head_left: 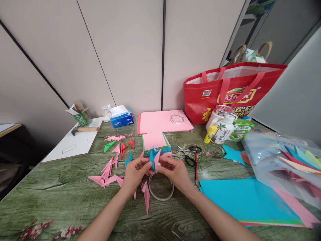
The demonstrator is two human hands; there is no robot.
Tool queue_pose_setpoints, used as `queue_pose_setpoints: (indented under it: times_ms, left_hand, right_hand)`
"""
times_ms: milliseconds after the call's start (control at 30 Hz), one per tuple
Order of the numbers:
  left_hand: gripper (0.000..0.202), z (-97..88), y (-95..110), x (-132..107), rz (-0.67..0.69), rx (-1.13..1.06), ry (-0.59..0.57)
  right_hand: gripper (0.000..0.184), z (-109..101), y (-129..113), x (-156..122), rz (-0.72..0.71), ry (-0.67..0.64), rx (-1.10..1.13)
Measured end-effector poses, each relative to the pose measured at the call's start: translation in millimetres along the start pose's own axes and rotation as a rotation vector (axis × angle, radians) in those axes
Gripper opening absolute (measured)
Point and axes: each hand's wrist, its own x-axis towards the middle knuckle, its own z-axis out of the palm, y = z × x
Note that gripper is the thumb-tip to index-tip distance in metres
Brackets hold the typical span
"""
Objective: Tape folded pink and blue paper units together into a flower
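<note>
My left hand (135, 174) pinches a blue folded paper piece (152, 158) between thumb and fingers. Against it, a pink folded paper piece (157, 158) is pinched in my right hand (177, 172). The two pieces touch in front of me, upright; whether they are joined cannot be told. Just below my hands lies a roll of tape (161, 199). A pink folded piece (146, 199) rests left of the roll. More pink folded pieces (106, 170) are scattered left of my left hand, with red ones (123, 150) and a green one (109, 146) behind.
Behind my hands sit a stack of small paper squares (154, 140) and large pink sheets (157, 122). Scissors (190, 156) and a red pencil (196, 170) lie to the right, near blue sheets (245, 197), a glue stick (210, 134) and a red bag (198, 97). A hammer (86, 129) is far left.
</note>
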Motion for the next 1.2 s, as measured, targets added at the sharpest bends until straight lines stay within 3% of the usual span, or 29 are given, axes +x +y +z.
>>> queue_pose_setpoints:
  times_ms: [600, 900, 1200]
  left_hand:
    - [0.020, 3.6, 0, -1, -0.030, -0.062, 0.017]
    - [0.018, 5.6, -4, -3, -0.027, -0.027, 0.052]
    - [0.015, 4.3, -11, -1, -0.047, -0.132, 0.027]
  right_hand:
    - [0.023, 3, 2, -2, -0.035, 0.054, -0.050]
    - [0.037, 4, -2, -1, 0.241, 0.024, 0.223]
    - [0.033, 5, -3, -2, 0.278, 0.033, 0.305]
